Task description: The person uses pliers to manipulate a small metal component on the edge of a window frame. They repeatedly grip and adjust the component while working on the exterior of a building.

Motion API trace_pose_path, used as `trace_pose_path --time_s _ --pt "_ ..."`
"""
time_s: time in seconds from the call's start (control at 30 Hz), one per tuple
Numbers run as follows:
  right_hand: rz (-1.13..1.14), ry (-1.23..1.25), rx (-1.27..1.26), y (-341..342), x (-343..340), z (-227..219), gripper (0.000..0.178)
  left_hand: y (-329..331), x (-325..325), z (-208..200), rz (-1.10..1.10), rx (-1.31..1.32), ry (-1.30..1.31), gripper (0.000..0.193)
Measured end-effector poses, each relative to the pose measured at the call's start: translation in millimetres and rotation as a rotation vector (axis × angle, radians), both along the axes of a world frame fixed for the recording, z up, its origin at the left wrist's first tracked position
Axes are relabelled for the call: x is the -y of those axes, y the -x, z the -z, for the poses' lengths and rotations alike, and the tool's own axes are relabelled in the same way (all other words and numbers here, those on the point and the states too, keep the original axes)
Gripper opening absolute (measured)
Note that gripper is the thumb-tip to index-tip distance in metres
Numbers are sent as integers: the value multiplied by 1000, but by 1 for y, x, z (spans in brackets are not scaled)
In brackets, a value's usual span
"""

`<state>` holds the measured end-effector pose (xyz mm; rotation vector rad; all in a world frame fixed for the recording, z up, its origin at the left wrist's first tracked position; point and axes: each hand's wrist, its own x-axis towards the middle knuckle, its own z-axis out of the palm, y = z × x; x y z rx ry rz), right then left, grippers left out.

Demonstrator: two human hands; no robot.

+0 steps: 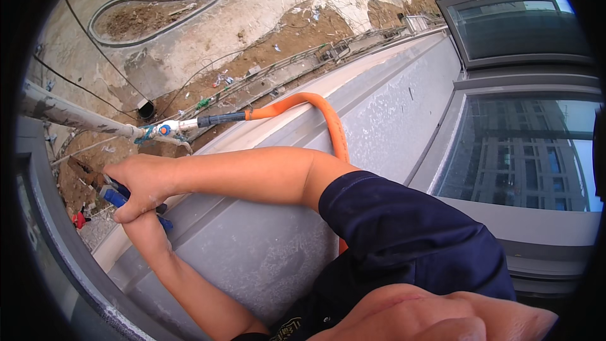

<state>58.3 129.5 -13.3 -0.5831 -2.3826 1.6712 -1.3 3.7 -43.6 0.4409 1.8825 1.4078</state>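
Note:
My right hand [144, 180] is at the left, its fingers closed around a blue-and-black hand tool [115, 197] whose exact kind I cannot make out. My left hand [134, 216] comes up from below and meets it; its fingers are hidden behind the right hand. Another blue piece [165, 222] shows beside the left wrist. Just beyond the hands runs a whitish pipe [82, 117] with a white branch fitting and a blue knob [165, 130]. An orange hose [331, 120], joined through a black sleeve [221, 119], bends back over the ledge and passes behind my right arm.
A grey metal ledge [391, 104] slopes under my arms, far above the ground. Window frames stand at the left [60, 265] and right [435, 145], one sash [517, 25] swung outward. Dark cables [101, 44] cross the upper left. Below lie bare soil and a curbed bed [158, 19].

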Motion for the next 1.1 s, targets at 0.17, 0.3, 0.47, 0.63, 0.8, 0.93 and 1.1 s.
trace_pose_path --time_s 0.17,0.3,0.47,0.63,0.8,0.93,1.1 --pt "-1 7 3 -1 0 -1 61 0 -1 -1 1 0 9 41" --pt "4 4 11 -1 0 -3 62 -1 -1 -3 1 -1 17 41" --pt "-10 -9 20 1 0 -1 63 0 -1 -5 1 -2 30 41" --pt "-19 1 48 -2 -3 -2 65 -2 -2 -6 3 11 35 38" --pt "-37 8 48 0 -2 -2 67 0 0 -2 -15 -3 19 42" --pt "-34 1 49 0 -1 -3 67 0 0 -3 9 9 -19 40" --pt "-30 12 45 -2 -2 -7 66 1 4 5 -2 7 -59 36"
